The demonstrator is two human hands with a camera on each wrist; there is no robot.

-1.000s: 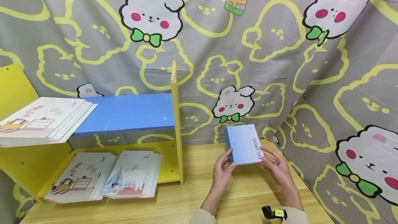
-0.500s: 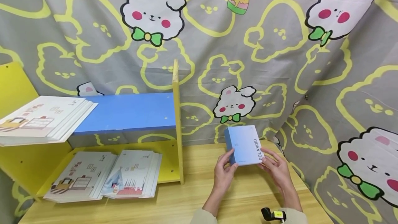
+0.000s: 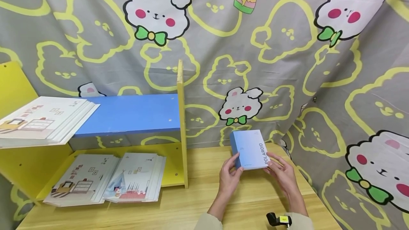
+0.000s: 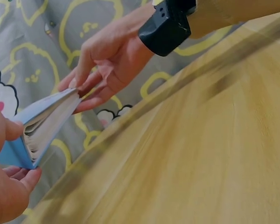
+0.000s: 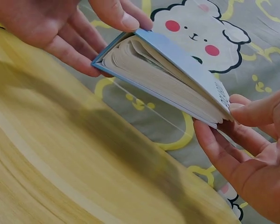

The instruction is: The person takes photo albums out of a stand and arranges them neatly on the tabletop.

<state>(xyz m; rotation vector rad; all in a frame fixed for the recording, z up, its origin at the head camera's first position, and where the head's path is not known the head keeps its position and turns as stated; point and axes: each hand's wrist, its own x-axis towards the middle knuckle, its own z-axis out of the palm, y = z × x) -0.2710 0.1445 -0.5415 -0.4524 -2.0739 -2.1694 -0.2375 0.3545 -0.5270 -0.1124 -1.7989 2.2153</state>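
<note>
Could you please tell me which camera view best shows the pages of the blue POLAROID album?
The right wrist view: there the pages appear largest, plainly layered inside the album. The left wrist view shows them smaller; the head view shows the front cover and spine, but no clear pages.

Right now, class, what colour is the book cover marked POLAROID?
The book cover is light blue, fading paler towards the lettering; the head view shows it best.

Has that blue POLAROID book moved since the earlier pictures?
Yes, very slightly: in the head view, the blue POLAROID book sits a little lower against the printed green bow on the curtain.
</note>
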